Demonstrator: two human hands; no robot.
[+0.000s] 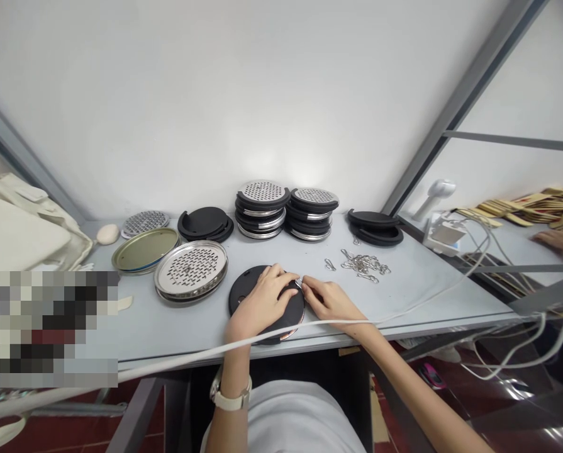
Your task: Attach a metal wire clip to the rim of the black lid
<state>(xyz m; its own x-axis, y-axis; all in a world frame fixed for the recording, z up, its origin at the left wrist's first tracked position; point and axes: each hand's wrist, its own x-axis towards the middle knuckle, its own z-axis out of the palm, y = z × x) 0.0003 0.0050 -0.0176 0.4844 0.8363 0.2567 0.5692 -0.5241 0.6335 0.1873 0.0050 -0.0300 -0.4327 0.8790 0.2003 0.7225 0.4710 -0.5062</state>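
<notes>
A round black disc (244, 290) with a small slot lies near the front edge of the table, a coppery rim showing at its lower right. My left hand (272, 294) rests over the disc and holds it, thumb and forefinger stretched toward its right side. At that side my right hand (323, 297) pinches a small metal clip (299, 283) against the edge of the disc; the fingertips partly hide it. To the right lies a loose pile of similar wire clips (363, 263), with one single clip (329, 265) apart from it.
Behind stand two stacks of black-rimmed discs with perforated tops (263, 190) (315, 196). A perforated metal grater plate (191, 269), a gold-coloured lid (146, 248) and black discs (206, 223) lie left. More black rings (374, 228) sit right. A white cable (328, 322) crosses before my wrists; another person's hand (559, 240) is far right.
</notes>
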